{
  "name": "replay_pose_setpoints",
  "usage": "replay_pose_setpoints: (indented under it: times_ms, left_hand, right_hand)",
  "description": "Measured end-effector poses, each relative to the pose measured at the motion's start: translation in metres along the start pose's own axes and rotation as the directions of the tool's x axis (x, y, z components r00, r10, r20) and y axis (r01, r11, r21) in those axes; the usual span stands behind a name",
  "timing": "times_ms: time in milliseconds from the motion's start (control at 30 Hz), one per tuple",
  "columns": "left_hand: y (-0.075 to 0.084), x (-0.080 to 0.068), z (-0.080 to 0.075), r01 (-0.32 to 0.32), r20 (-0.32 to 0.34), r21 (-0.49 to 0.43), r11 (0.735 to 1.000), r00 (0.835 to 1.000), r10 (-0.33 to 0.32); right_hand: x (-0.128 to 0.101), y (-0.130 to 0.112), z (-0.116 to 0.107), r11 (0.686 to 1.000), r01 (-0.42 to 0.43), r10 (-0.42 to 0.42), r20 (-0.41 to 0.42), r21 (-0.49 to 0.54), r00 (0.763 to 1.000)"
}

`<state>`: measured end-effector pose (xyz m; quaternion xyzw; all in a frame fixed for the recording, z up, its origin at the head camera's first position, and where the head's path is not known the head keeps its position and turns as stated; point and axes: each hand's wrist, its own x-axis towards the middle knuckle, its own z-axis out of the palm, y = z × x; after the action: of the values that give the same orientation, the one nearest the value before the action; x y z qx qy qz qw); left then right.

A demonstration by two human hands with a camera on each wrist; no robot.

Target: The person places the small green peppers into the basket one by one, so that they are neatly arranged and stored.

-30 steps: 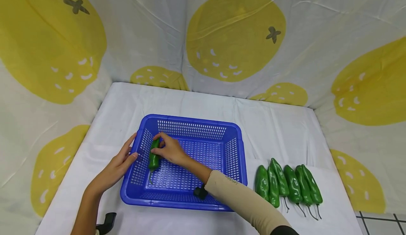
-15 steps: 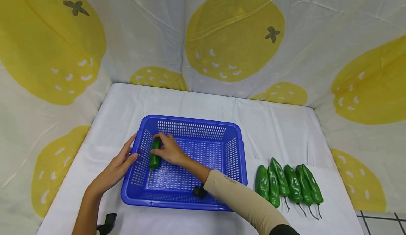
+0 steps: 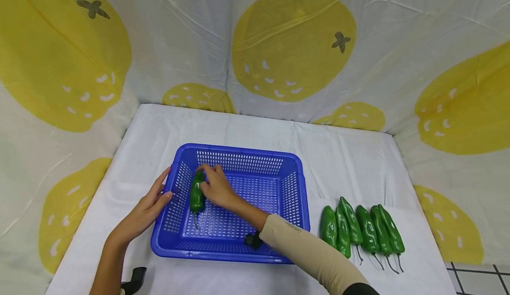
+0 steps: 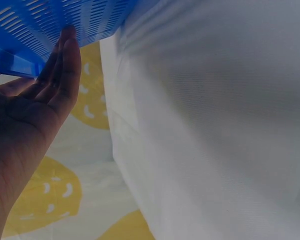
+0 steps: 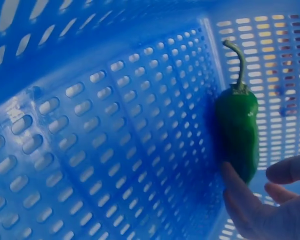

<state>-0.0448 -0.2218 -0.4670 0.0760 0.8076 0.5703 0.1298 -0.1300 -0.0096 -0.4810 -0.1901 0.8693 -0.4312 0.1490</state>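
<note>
Even light fills the head view, glinting off green chili peppers (image 3: 367,230) right of the right hand (image 3: 219,189), while the left wrist view leaves the left hand (image 4: 27,122) dark beside shadowed white cloth (image 4: 225,110), and the right wrist view looks hazy.

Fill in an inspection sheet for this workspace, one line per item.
Surface: white cloth, lightly creased.
Job's things: blue basket, upright; one green pepper inside, near its left wall, stem toward the person; six more peppers in a row right of the basket.
Clutter: nothing seen.
Grip, left: left hand steadies the basket's left side from outside, fingers fairly straight.
Grip, right: right hand is at the pepper inside, fingers spread; firm contact cannot be told.
Cables: nothing seen.
Surroundings: hanging cloth with yellow fruit print; tiled floor at lower right.
</note>
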Motion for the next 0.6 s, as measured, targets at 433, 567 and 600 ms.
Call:
replay_pose_setpoints:
  times_ms: [433,567,600]
  left_hand:
    - [-0.002,0.002,0.0,0.01,0.005,0.001,1.0,1.0,-0.01]
    - [0.0,0.001,0.0,0.005,-0.001,0.006,1.0,1.0,-0.005]
    - [0.0,0.001,0.0,0.003,-0.001,0.008,1.0,1.0,-0.003]
  right_hand:
    - [-0.012,-0.024,-0.065,0.937,0.176,-0.171,0.044,-0.302,0.984]
    - [-0.027,-0.021,-0.095,0.908,0.187,-0.196,0.014,-0.375,0.98]
    - [-0.032,-0.019,-0.102,0.905,0.183,-0.197,0.002,-0.383,0.98]
